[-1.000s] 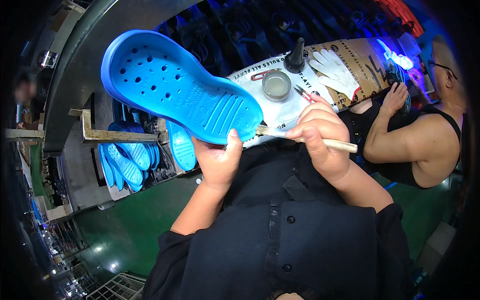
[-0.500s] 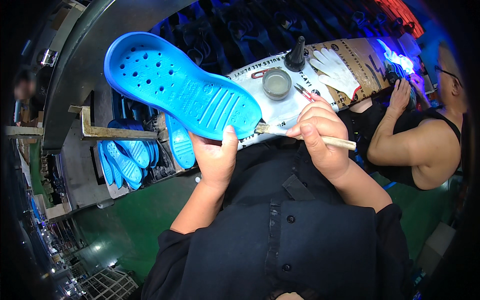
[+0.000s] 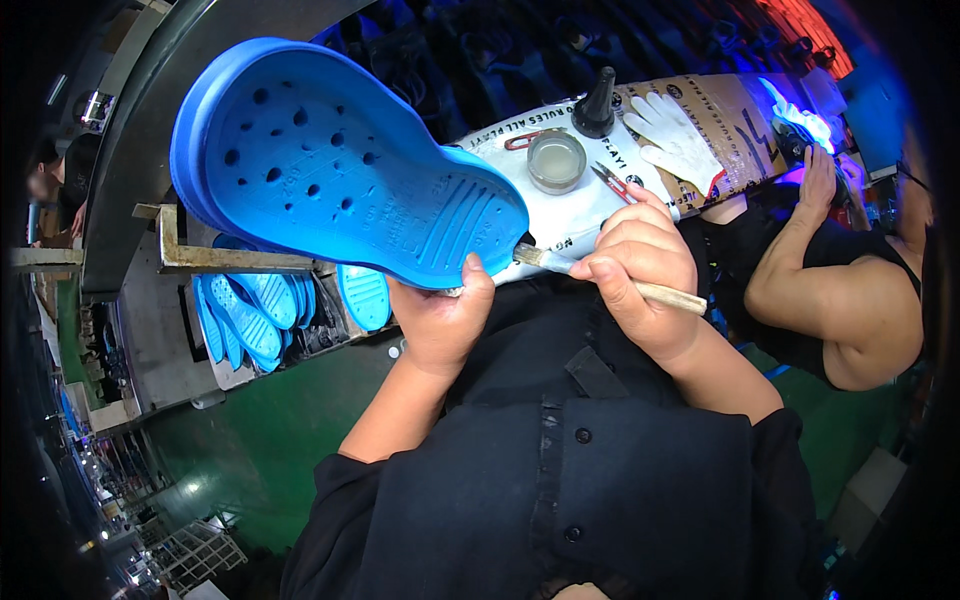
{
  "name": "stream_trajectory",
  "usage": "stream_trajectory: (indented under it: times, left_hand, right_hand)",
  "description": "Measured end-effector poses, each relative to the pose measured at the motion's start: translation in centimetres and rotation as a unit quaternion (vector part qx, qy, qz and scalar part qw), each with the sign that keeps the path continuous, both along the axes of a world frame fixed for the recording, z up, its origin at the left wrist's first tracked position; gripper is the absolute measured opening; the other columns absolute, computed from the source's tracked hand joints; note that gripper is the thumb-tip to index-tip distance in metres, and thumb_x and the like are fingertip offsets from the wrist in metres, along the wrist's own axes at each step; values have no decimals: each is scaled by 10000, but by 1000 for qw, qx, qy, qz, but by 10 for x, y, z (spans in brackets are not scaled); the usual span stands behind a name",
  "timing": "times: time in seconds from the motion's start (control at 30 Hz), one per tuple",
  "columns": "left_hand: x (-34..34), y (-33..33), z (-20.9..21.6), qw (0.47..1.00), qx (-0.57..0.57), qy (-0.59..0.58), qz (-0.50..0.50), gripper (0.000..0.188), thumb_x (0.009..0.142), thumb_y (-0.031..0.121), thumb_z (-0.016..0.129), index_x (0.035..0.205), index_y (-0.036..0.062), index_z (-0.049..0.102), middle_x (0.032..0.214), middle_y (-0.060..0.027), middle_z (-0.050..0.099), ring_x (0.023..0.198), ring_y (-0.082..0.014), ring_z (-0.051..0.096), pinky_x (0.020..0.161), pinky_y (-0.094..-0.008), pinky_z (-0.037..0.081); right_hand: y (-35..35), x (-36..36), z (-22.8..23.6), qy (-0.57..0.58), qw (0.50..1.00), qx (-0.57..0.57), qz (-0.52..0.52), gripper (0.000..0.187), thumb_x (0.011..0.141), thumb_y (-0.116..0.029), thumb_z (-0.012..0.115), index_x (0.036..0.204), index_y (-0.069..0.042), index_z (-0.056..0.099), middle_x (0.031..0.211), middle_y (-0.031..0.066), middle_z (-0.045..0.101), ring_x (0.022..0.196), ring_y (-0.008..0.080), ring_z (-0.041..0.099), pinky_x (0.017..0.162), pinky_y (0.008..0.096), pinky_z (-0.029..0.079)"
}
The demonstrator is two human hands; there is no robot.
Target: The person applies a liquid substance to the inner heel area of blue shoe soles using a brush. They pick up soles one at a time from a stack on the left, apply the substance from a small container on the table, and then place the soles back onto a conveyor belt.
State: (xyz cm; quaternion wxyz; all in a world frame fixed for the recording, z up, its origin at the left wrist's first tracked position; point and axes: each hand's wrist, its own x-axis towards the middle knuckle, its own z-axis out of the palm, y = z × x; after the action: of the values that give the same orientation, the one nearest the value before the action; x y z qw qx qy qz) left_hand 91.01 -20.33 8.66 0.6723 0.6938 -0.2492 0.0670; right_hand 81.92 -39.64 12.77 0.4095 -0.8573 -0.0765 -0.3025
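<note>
A large blue shoe sole (image 3: pixel 330 170) with holes at its wide end and ridges at its narrow end is gripped at the near edge by my left hand (image 3: pixel 440 315). Its thumb lies over the rim and the other fingers are hidden beneath. My right hand (image 3: pixel 645 260) pinches the pale handle of a brush (image 3: pixel 550 260), whose bristles are at the sole's narrow tip. Just beyond that hand, a small round pot (image 3: pixel 556 163) of cloudy liquid stands on the white-covered work surface (image 3: pixel 520 205).
Beyond the pot are a dark nozzle bottle (image 3: pixel 596 105), red-handled snips (image 3: pixel 612 185) and a white glove (image 3: pixel 672 138). Several blue soles (image 3: pixel 245 315) lie at left by a metal bracket (image 3: pixel 235 258). A co-worker (image 3: pixel 830 290) sits at right near a bright blue light.
The blue sole has tilted and its wide end has come up and left, showing more of its side wall. The brush stays at the narrow tip.
</note>
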Motion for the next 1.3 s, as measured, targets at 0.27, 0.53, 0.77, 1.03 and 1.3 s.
stream_trajectory:
  times: [0.27,0.53,0.77,1.03,1.3]
  left_hand:
    - [2,-1,1,999,14,-29,12,499,753,11,623,1206,-33,421,1108,-148,565,997,-214,579,913,-332,445]
    - [7,-1,6,997,-15,74,-19,548,792,17,617,1273,-10,355,1193,-143,505,1076,-219,539,964,-354,418]
    - [13,1,31,996,17,82,-13,563,805,40,631,1287,-15,345,1175,-152,531,1080,-220,536,984,-365,397]
    - [11,-18,129,885,8,325,-332,721,753,154,683,1322,-75,305,984,-197,610,603,-202,639,468,-277,526]
    - [103,-224,212,795,-139,367,-462,524,883,244,644,1272,-20,413,1040,-188,627,859,-224,657,762,-303,569]
  right_hand:
    - [-6,-4,-1,-19,998,62,-23,193,853,-143,601,675,-99,662,642,12,571,704,179,562,976,408,349]
    - [-11,-4,0,-4,1000,3,-10,156,828,-128,606,687,-92,663,638,25,566,698,191,564,982,431,343]
    - [-35,-16,-2,-51,996,49,-61,224,859,-99,555,656,-70,645,634,35,582,676,188,564,958,405,363]
    - [-60,-39,-14,-27,985,103,-137,248,871,-108,553,642,-74,640,637,42,604,691,221,583,930,405,395]
    - [-79,-58,-22,-14,975,136,-177,316,909,-125,509,634,-59,650,609,25,615,671,188,573,932,402,382]
